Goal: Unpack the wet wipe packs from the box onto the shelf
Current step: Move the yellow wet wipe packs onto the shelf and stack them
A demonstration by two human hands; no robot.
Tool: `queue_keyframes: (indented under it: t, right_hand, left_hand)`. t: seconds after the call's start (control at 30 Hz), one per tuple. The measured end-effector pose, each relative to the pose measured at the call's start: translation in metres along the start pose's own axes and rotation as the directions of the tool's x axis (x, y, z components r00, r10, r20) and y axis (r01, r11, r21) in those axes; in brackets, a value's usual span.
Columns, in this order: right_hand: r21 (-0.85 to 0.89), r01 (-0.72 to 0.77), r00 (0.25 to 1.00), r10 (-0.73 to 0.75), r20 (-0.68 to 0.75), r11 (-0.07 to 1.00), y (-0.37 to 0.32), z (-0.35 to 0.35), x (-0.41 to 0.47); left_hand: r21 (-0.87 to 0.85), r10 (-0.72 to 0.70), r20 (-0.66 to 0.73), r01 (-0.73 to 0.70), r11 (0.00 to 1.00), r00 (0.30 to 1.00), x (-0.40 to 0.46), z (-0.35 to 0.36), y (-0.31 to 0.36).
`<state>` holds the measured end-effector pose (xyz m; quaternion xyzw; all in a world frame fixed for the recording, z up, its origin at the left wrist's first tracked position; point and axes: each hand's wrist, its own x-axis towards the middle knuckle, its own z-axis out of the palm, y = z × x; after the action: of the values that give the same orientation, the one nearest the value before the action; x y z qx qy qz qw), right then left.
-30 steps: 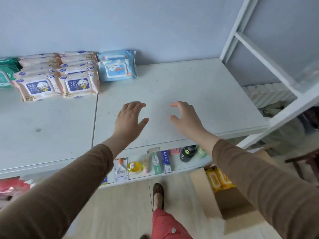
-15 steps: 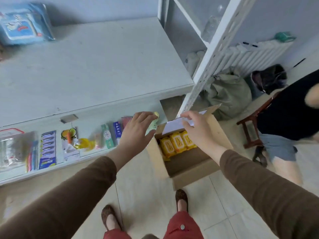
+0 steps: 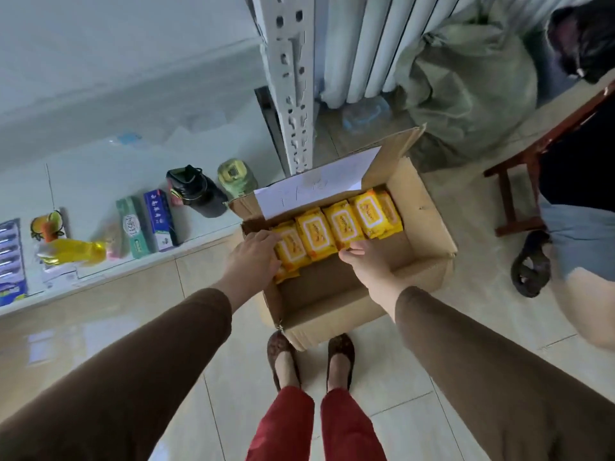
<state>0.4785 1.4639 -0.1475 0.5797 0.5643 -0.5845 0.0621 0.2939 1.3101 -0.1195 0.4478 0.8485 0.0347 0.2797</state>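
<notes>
An open cardboard box (image 3: 429, 234) stands on the tiled floor in front of my feet. Several yellow wet wipe packs (image 3: 342, 224) stand in a row along its far side. My left hand (image 3: 254, 257) reaches over the box's left wall and its fingers press against the leftmost yellow pack (image 3: 289, 249). My right hand (image 3: 364, 261) is inside the box, fingertips touching the lower edge of a middle pack. The two hands bracket the left packs of the row. The white shelf (image 3: 100, 154) lies at the upper left.
The low shelf board holds toothpaste boxes (image 3: 148, 222), a black bottle (image 3: 196, 191), a green jar (image 3: 234, 176) and a yellow item (image 3: 75, 251). A white perforated shelf post (image 3: 293, 84) rises behind the box. Another person (image 3: 579, 234) and a wooden stool (image 3: 529, 168) are at right.
My view dropped from the upper shelf with stacked packs down to the floor box. Both hands went from hovering over the shelf to inside the box, against the yellow packs.
</notes>
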Motion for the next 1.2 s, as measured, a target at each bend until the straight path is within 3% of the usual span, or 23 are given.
queue_keyframes:
  t: [0.17, 0.4, 0.57, 0.7, 0.87, 1.07, 1.13, 1.2]
  right_hand:
    - [0.188, -0.220, 0.974, 0.208, 0.085, 0.957, 0.049, 0.040, 0.077]
    - [0.403, -0.396, 0.915, 0.391, 0.100, 0.825, 0.076, 0.089, 0.160]
    - [0.601, -0.459, 0.870, 0.468, 0.154, 0.655, 0.077, 0.116, 0.196]
    - [0.709, -0.435, 0.838, 0.538, 0.093, 0.555, 0.072, 0.120, 0.208]
    - [0.736, -0.425, 0.867, 0.472, 0.162, 0.527, 0.062, 0.109, 0.215]
    - [0.738, -0.345, 0.912, 0.393, 0.118, 0.579, 0.068, 0.092, 0.211]
    - [0.727, -0.327, 0.924, 0.367, 0.111, 0.603, 0.076, 0.086, 0.204]
    - [0.716, -0.307, 0.933, 0.347, 0.096, 0.626, 0.086, 0.081, 0.193]
  left_hand:
    - [0.113, -0.048, 0.099, 0.037, 0.993, 0.994, 0.066, 0.066, -0.025]
    - [0.262, -0.006, 0.151, -0.034, 0.965, 0.988, 0.149, 0.136, -0.055]
    - [0.431, 0.128, 0.201, -0.205, 0.879, 0.971, 0.188, 0.167, -0.063]
    - [0.446, 0.200, 0.225, -0.283, 0.849, 0.954, 0.202, 0.176, -0.071]
    - [0.446, 0.213, 0.309, -0.339, 0.828, 0.927, 0.210, 0.171, -0.074]
    - [0.732, 0.270, 0.334, -0.429, 0.529, 0.903, 0.204, 0.167, -0.063]
    - [0.758, 0.292, 0.333, -0.439, 0.483, 0.896, 0.197, 0.167, -0.060]
    - [0.736, 0.260, 0.364, -0.448, 0.508, 0.894, 0.190, 0.167, -0.055]
